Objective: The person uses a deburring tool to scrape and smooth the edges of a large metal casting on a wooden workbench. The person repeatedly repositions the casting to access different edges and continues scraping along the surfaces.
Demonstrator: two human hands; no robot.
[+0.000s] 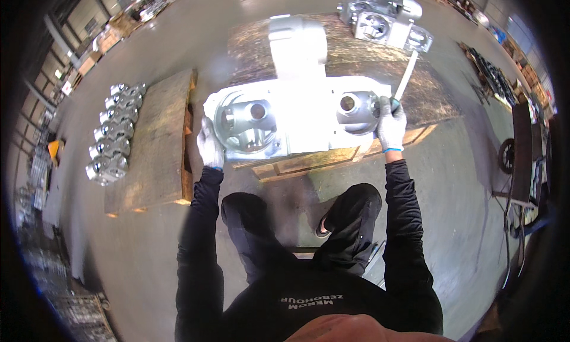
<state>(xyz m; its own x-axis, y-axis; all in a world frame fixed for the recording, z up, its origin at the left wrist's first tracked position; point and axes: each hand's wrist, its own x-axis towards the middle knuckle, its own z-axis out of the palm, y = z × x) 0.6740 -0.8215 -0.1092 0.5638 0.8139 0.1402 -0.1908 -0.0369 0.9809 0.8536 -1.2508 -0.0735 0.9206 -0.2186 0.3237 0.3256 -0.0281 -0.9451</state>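
A large silvery metal casting [304,119], overexposed in the middle, sits at the near edge of the wooden pallet top [439,101]. Two round openings with bores inside face me, and a rounded part rises at its back. In a pale glove, my left hand [210,147] grips the casting's left end, its fingers partly hidden behind the edge. At the right end, my gloved right hand [392,128] rests against the casting. It is closed around the dark teal handle of a file [407,76], whose long pale blade points away to the right.
More castings [386,27] stand on the pallet's far right corner. On the left, a lower wooden pallet [157,140] bears a row of smaller metal castings [111,134]. A dark wheeled cart [521,155] stands at the right. Grey floor [457,223] surrounds my feet.
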